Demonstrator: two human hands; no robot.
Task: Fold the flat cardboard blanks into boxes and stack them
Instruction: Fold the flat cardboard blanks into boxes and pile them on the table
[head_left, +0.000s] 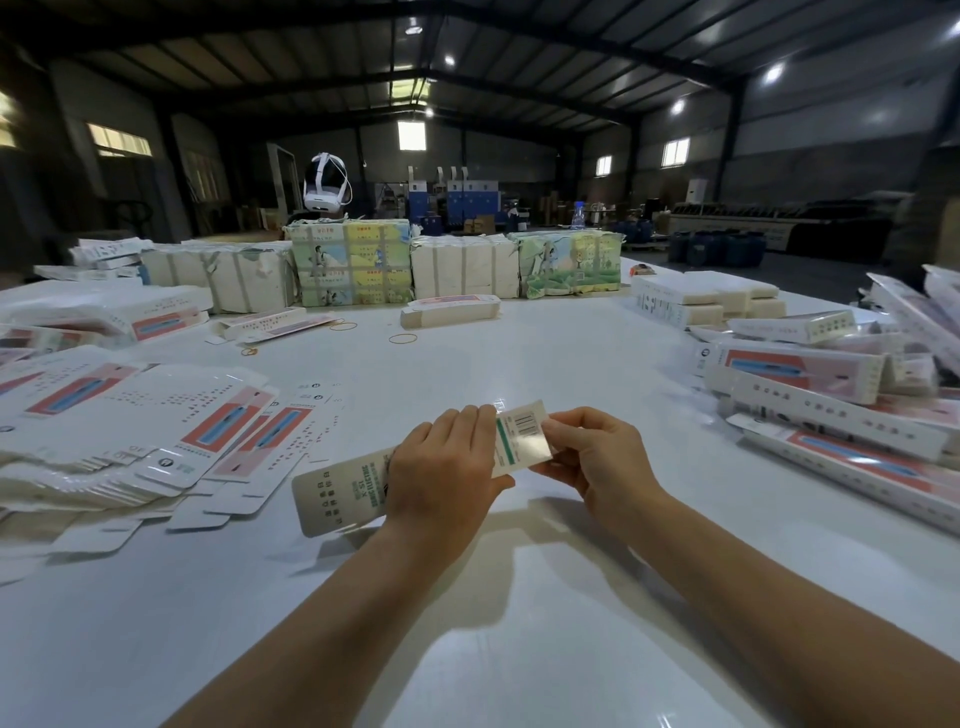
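Note:
A long white cardboard blank (340, 491) with green print and a barcode is held just above the white table (519, 364), lying across from lower left to upper right. My left hand (447, 473) grips its middle, fingers wrapped over the top. My right hand (592, 452) pinches the barcode end flap between thumb and fingers. A spread pile of flat blanks (140, 436) with red and blue print lies at the left. Folded boxes (831, 431) are heaped at the right.
Wrapped bundles (353, 265) of stock line the table's far edge, with a headset (324, 182) behind them. One folded box (449, 312) lies mid-table near several rubber bands (402, 339). Stacks of white blanks (706, 301) sit at the far right.

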